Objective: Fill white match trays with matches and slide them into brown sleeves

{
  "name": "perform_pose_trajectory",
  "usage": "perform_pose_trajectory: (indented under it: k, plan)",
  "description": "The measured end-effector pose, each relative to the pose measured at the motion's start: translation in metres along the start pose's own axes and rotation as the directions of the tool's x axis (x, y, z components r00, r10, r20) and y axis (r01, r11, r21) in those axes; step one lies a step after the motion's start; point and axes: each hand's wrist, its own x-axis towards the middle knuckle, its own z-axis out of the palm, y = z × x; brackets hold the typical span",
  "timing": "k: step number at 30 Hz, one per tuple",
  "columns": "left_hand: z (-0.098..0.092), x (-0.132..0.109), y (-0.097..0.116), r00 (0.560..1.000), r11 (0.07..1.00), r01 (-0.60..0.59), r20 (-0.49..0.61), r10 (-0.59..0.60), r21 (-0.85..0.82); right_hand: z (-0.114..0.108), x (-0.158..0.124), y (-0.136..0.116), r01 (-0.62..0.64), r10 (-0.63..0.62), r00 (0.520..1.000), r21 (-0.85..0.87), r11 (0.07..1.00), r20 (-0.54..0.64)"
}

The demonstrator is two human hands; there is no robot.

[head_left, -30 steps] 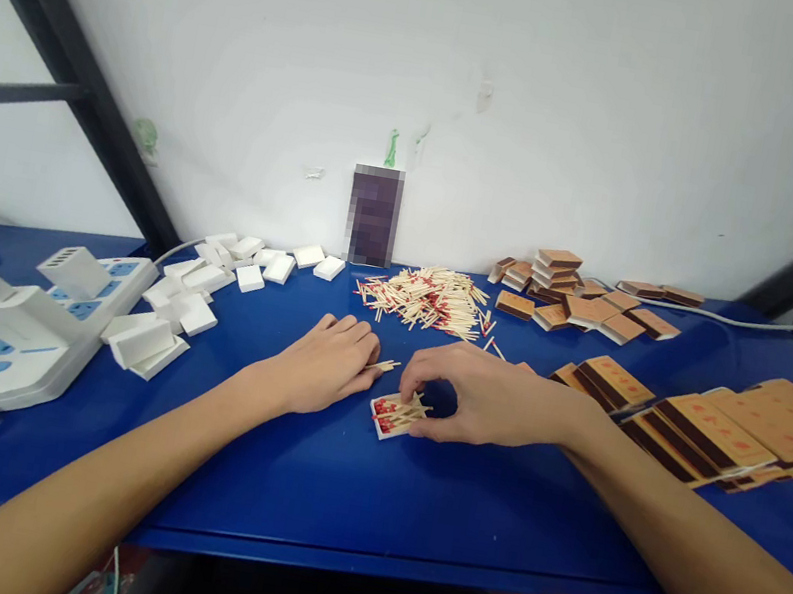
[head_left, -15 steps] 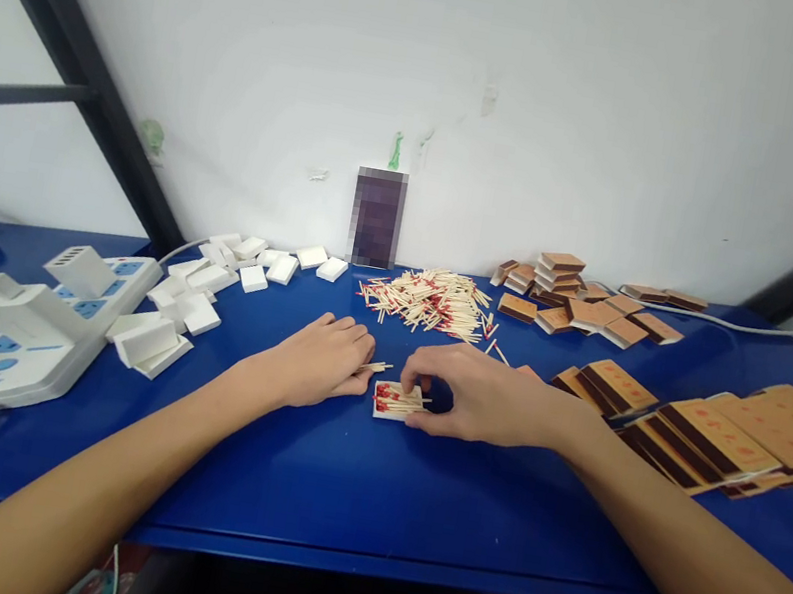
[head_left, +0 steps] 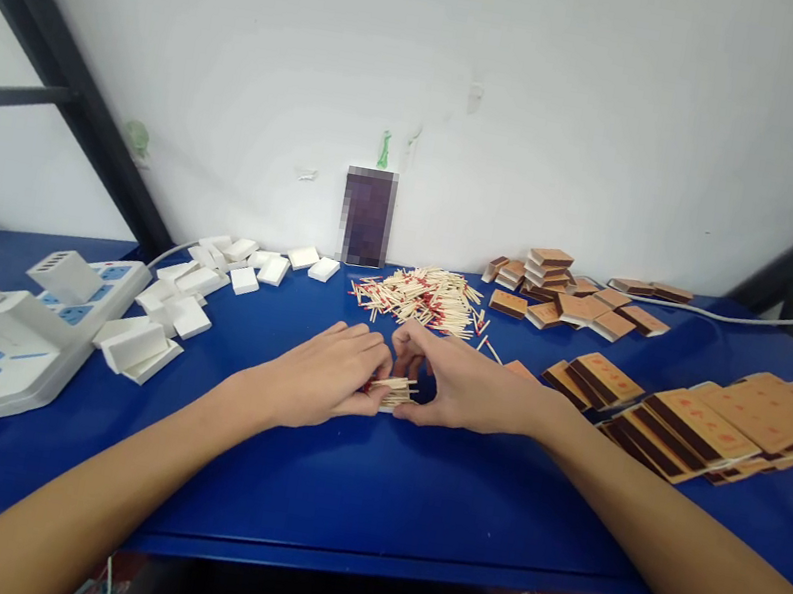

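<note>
A small white matchbox tray filled with red-tipped matches (head_left: 394,393) lies on the blue table (head_left: 363,494) between my two hands. My left hand (head_left: 322,378) has its fingers curled against the tray's left end, over the match heads. My right hand (head_left: 462,386) curls round the tray's right end, thumb low and fingers arched above it. Both hands press on the tray from opposite sides. Just behind them lies a loose pile of matches (head_left: 427,298).
Empty white inner trays (head_left: 200,290) are scattered at the back left beside a white power strip (head_left: 18,330) with plugs and cables. Brown matchbox sleeves (head_left: 571,296) are heaped at the back right, and flat stacks of sleeves (head_left: 710,421) lie along the right.
My left hand moved right from a few loose matches onto the tray. My right hand shifted left, so both hands now close on the tray, which turned to lie lengthwise between them.
</note>
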Motion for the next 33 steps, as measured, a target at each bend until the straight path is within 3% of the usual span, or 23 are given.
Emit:
perform_pose_trajectory:
  k: [8, 18, 27, 33]
  plan:
    - [0.011, 0.001, 0.004, 0.999, 0.995, 0.025, -0.040, -0.021, 0.095, 0.001, 0.001, 0.000, 0.022, -0.022, 1.000, 0.016, 1.000, 0.000]
    - [0.001, -0.006, -0.011, 0.994, 0.993, 0.112, -0.002, -0.112, 0.025, -0.017, -0.005, 0.003, -0.064, 0.066, 0.994, -0.029, 0.998, 0.091]
    - [0.001, -0.009, -0.024, 0.998, 0.996, -0.021, 0.049, 0.025, -0.084, -0.017, -0.004, -0.001, -0.086, 0.081, 0.991, 0.043, 0.995, 0.110]
    - [0.002, -0.007, -0.023, 0.998, 0.993, -0.009, 0.065, 0.017, -0.120, -0.017, -0.003, 0.003, -0.062, 0.056, 0.992, 0.048, 0.997, 0.115]
